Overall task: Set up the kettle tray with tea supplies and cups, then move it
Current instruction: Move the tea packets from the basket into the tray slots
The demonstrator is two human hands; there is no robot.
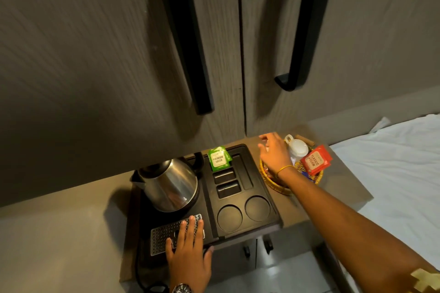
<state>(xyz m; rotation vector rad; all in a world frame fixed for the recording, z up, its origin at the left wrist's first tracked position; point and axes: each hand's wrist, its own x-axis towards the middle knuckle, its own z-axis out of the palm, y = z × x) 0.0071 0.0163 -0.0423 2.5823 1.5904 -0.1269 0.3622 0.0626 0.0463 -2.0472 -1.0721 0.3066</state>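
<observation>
The left hand (188,250) lies flat, fingers spread, on the perforated drip grille (166,233) at the front of the black kettle tray (242,169). The right hand (273,152) hovers with loosely parted, empty fingers over the woven basket (273,184) beside the tray, near a white cup (297,148) and a red tea sachet (315,160). A green tea sachet (218,158) sits in the tray's back slot; the steel kettle (169,185) stands on its left.

A hotel room is suggested: a black tray (258,175) with a steel kettle (169,185) (and moulded cup and sachet slots) is set on a small table (338,188), a basket (283,187) of tea sachets beside it, wardrobe doors (119,54) behind, white bedding (392,162) at right.
</observation>
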